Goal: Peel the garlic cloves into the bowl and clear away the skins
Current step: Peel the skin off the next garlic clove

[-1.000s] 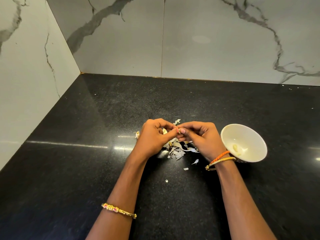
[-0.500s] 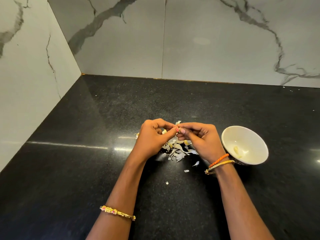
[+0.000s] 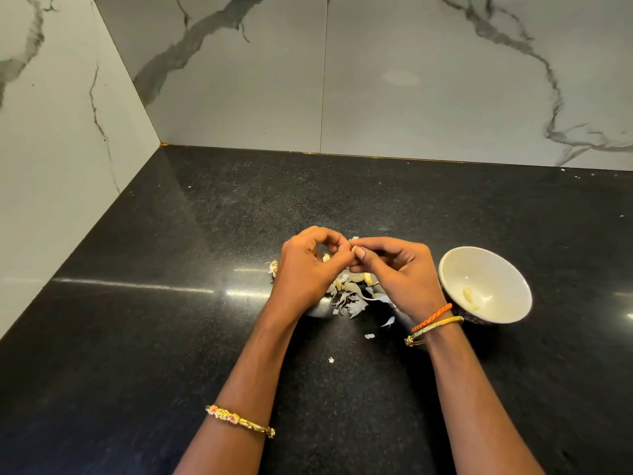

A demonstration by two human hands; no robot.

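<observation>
Both hands meet above the middle of the black counter. My left hand [image 3: 308, 269] and my right hand [image 3: 394, 269] pinch one small garlic clove [image 3: 352, 248] between their fingertips; the fingers hide most of it. Below the hands lies a heap of pale garlic skins [image 3: 349, 296], with some yellowish cloves [image 3: 363, 278] among them. Right of my right hand stands a white bowl [image 3: 507, 269] with one peeled clove [image 3: 470, 297] inside it.
Small skin flakes [image 3: 370, 335] lie scattered on the black counter [image 3: 171, 337] toward me, and another scrap [image 3: 273, 267] sits left of my left hand. Marble walls close the counter at the back and the left.
The hands stay together over the skins. The fingertips have shifted slightly on the clove, with the right thumb now on top of it.
</observation>
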